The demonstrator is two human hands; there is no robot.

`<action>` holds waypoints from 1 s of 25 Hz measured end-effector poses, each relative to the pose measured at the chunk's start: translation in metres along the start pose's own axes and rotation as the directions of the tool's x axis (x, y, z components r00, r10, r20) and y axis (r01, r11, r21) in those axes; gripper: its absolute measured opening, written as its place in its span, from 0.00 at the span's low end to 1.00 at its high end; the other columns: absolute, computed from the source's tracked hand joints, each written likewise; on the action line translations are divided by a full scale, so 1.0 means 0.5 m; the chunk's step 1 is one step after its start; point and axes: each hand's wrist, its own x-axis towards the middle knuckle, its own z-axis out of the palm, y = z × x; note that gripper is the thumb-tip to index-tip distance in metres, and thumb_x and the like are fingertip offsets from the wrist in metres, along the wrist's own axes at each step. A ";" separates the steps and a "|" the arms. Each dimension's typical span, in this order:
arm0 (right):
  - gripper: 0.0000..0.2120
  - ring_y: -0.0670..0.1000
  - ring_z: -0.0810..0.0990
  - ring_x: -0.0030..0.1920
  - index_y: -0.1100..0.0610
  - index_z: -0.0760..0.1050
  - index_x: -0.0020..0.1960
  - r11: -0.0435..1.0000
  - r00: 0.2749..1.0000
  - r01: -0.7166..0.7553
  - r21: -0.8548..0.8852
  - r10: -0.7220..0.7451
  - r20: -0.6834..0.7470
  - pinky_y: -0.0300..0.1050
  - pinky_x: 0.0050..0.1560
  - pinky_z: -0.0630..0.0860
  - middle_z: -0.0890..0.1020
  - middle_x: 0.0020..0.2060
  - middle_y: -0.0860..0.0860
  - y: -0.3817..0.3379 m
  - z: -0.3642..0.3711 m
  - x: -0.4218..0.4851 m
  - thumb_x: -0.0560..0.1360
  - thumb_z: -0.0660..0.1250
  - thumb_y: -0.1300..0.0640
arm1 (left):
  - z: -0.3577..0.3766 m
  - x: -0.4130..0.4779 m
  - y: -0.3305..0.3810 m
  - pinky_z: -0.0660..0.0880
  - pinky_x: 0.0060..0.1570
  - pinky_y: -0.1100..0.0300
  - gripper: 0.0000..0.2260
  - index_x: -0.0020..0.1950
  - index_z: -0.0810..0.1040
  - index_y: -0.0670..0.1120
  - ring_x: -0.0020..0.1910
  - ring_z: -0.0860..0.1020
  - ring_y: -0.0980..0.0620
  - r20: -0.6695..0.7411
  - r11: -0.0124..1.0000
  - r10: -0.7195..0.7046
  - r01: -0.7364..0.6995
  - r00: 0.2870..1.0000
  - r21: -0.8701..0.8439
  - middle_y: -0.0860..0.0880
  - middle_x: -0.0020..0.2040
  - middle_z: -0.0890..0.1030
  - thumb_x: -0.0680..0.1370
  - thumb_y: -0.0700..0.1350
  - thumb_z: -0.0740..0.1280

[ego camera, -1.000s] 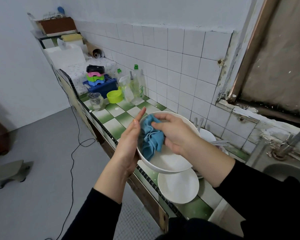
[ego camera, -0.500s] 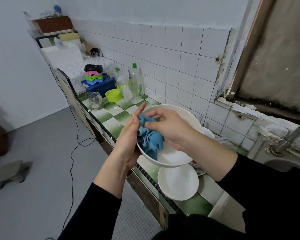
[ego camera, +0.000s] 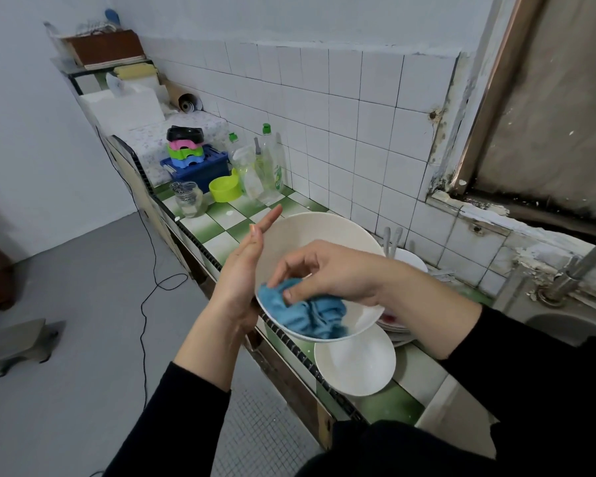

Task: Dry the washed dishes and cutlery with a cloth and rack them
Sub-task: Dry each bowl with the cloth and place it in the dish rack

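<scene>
Nearest us, a white plate lies on the surface right under the hands, untouched. Just above it, here's the change: the blue cloth has swung from the bowl's top-left rim, where it was a second ago, down to the near, low side of the inside. The right hand drives it, thumb and fingertips pinching the bunched cloth and pressing it onto the white bowl, wrist arched over the middle. The bowl is up in the air, tipped toward us, between the two hands. The left hand hasn't budged: flat against the bowl's outer left wall, fingers straight and pointing up, palm bracing it.

So the wipe is sweeping round the inside, and I'd say it's partway through the circle. The rest of the inner wall and the outside look to be still waiting. Behind the right wrist, a stack of more dishes sits with cutlery handles poking up, all yet to be dried. Further out, past the left fingertips, a blue crate stands on the surface. Whether that's the rack, I can't tell.
</scene>
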 end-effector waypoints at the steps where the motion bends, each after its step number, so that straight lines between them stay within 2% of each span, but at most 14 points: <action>1: 0.13 0.52 0.78 0.44 0.52 0.80 0.44 0.987 0.994 0.021 -0.162 -0.003 0.109 0.46 0.49 0.76 0.81 0.44 0.62 -0.009 -0.012 -0.010 0.72 0.69 0.70 | -0.005 0.003 -0.001 0.73 0.62 0.46 0.16 0.62 0.77 0.58 0.58 0.79 0.47 -0.009 1.000 -0.011 0.011 1.000 -0.022 0.52 0.61 0.80 0.83 0.56 0.51; 2: 0.13 0.50 0.78 0.44 0.50 0.80 0.44 0.934 0.984 0.052 -0.353 0.013 0.180 0.45 0.50 0.75 0.83 0.46 0.60 -0.022 -0.024 -0.021 0.71 0.70 0.69 | -0.009 0.005 -0.001 0.74 0.61 0.49 0.16 0.62 0.76 0.56 0.56 0.80 0.48 -0.011 0.999 -0.023 0.022 1.000 -0.040 0.50 0.60 0.81 0.83 0.55 0.51; 4: 0.13 0.45 0.76 0.41 0.48 0.82 0.44 0.694 0.963 0.117 -0.711 0.097 0.253 0.41 0.47 0.74 0.84 0.44 0.51 -0.038 -0.047 -0.032 0.71 0.69 0.66 | -0.015 0.011 0.001 0.76 0.55 0.52 0.16 0.62 0.76 0.56 0.52 0.82 0.50 0.006 0.999 -0.030 0.030 1.000 -0.019 0.51 0.56 0.83 0.84 0.54 0.50; 7: 0.14 0.47 0.77 0.42 0.47 0.83 0.48 0.331 0.971 0.144 -0.932 0.134 0.198 0.45 0.48 0.76 0.83 0.44 0.45 -0.047 -0.083 -0.031 0.72 0.66 0.64 | -0.020 0.016 0.004 0.79 0.47 0.56 0.16 0.61 0.76 0.56 0.47 0.83 0.52 0.044 0.998 -0.064 0.063 0.997 0.012 0.54 0.50 0.85 0.84 0.54 0.50; 10: 0.13 0.51 0.78 0.50 0.49 0.82 0.56 0.301 0.966 0.241 -0.923 -0.165 0.198 0.41 0.52 0.71 0.81 0.53 0.50 -0.046 -0.094 -0.007 0.76 0.67 0.61 | -0.026 0.012 0.014 0.81 0.46 0.53 0.16 0.62 0.76 0.54 0.49 0.83 0.47 0.124 0.984 -0.166 0.173 0.978 -0.048 0.49 0.54 0.84 0.83 0.53 0.50; 12: 0.12 0.53 0.77 0.53 0.49 0.81 0.60 0.278 0.943 0.285 -0.918 -0.256 0.215 0.42 0.52 0.69 0.78 0.56 0.52 -0.038 -0.082 0.007 0.78 0.66 0.58 | -0.033 0.011 0.024 0.81 0.47 0.51 0.17 0.63 0.75 0.53 0.50 0.83 0.45 0.136 0.978 -0.177 0.190 0.975 -0.091 0.47 0.55 0.84 0.83 0.53 0.51; 13: 0.13 0.53 0.76 0.55 0.48 0.79 0.61 0.249 0.953 0.259 -0.933 -0.225 0.204 0.44 0.54 0.71 0.78 0.57 0.52 -0.033 -0.074 0.010 0.79 0.65 0.57 | -0.037 0.015 0.027 0.81 0.46 0.51 0.16 0.62 0.76 0.53 0.50 0.83 0.45 0.125 0.979 -0.164 0.176 0.979 -0.098 0.47 0.55 0.84 0.83 0.53 0.51; 15: 0.14 0.51 0.76 0.55 0.46 0.78 0.62 0.183 0.989 0.148 -0.972 -0.013 0.148 0.43 0.53 0.72 0.79 0.53 0.49 -0.035 -0.066 0.007 0.78 0.65 0.56 | -0.045 0.025 0.029 0.81 0.44 0.54 0.16 0.61 0.77 0.53 0.48 0.83 0.47 0.063 0.988 -0.125 0.130 0.990 -0.079 0.50 0.52 0.84 0.83 0.52 0.51; 17: 0.14 0.44 0.75 0.43 0.46 0.80 0.59 0.227 0.976 0.120 -0.966 0.154 0.157 0.34 0.42 0.71 0.80 0.42 0.44 -0.047 -0.069 -0.006 0.76 0.66 0.57 | -0.041 0.030 0.018 0.80 0.46 0.56 0.15 0.59 0.77 0.53 0.47 0.82 0.48 -0.002 0.992 -0.103 0.103 0.995 -0.070 0.51 0.50 0.84 0.83 0.52 0.52; 18: 0.13 0.42 0.75 0.39 0.47 0.81 0.57 0.300 0.963 0.147 -0.942 0.174 0.206 0.32 0.39 0.69 0.80 0.40 0.43 -0.053 -0.066 -0.010 0.75 0.67 0.58 | -0.037 0.030 0.010 0.79 0.48 0.55 0.15 0.59 0.77 0.52 0.48 0.81 0.48 -0.021 0.992 -0.104 0.102 0.994 -0.077 0.49 0.52 0.84 0.83 0.52 0.52; 20: 0.11 0.42 0.78 0.41 0.50 0.82 0.55 0.580 0.958 0.191 -0.792 0.065 0.278 0.33 0.45 0.72 0.84 0.45 0.46 -0.048 -0.047 -0.009 0.74 0.70 0.60 | -0.025 0.027 -0.002 0.77 0.54 0.50 0.16 0.61 0.77 0.51 0.53 0.80 0.45 -0.038 0.989 -0.108 0.104 0.993 -0.102 0.45 0.57 0.81 0.83 0.53 0.53; 22: 0.11 0.47 0.82 0.47 0.51 0.81 0.54 0.848 0.976 0.170 -0.502 -0.076 0.204 0.40 0.52 0.77 0.85 0.49 0.52 -0.036 -0.023 -0.003 0.75 0.70 0.63 | -0.015 0.019 0.001 0.76 0.57 0.48 0.16 0.61 0.78 0.52 0.57 0.79 0.42 -0.039 0.992 -0.089 0.085 0.995 -0.092 0.43 0.60 0.80 0.83 0.53 0.53; 24: 0.12 0.49 0.82 0.47 0.51 0.80 0.55 0.873 0.977 0.149 -0.464 -0.057 0.207 0.44 0.53 0.77 0.84 0.49 0.54 -0.034 -0.025 -0.003 0.75 0.70 0.63 | -0.016 0.013 0.012 0.77 0.56 0.50 0.16 0.61 0.77 0.53 0.56 0.80 0.45 -0.043 0.998 -0.035 0.033 0.998 -0.047 0.45 0.60 0.80 0.83 0.52 0.52; 25: 0.12 0.44 0.80 0.44 0.51 0.81 0.55 0.797 0.966 0.151 -0.585 0.007 0.258 0.40 0.50 0.76 0.84 0.48 0.51 -0.037 -0.037 -0.008 0.75 0.70 0.63 | -0.019 0.011 0.018 0.78 0.52 0.53 0.15 0.61 0.77 0.53 0.52 0.81 0.48 -0.049 1.000 -0.005 0.004 0.999 -0.016 0.48 0.57 0.82 0.84 0.52 0.52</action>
